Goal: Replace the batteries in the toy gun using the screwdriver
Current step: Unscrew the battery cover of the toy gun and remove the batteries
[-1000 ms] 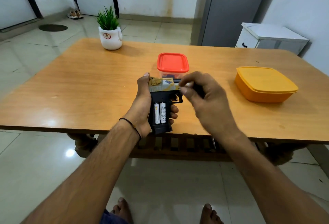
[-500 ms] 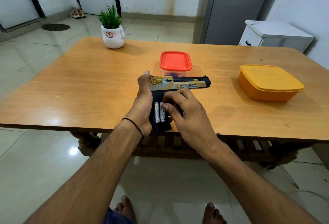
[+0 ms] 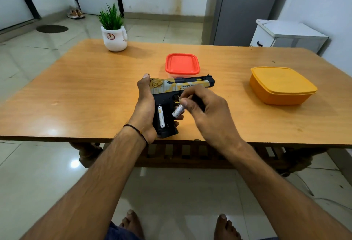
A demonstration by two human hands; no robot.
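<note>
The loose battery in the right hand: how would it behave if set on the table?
Probably rolls: the battery is a smooth cylinder, the table glossy. Likely light: the right hand pinches it by fingertips alone.

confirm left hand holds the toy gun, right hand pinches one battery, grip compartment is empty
Not empty: the head view shows one battery seated in the grip compartment of the toy gun. The left hand holds the gun and the right hand pinches a second battery.

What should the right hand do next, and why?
Probably the right hand should lay the loose battery it pinches on the table. A second battery sits in the toy gun, gripped by the left hand, and needs a free hand.
</note>
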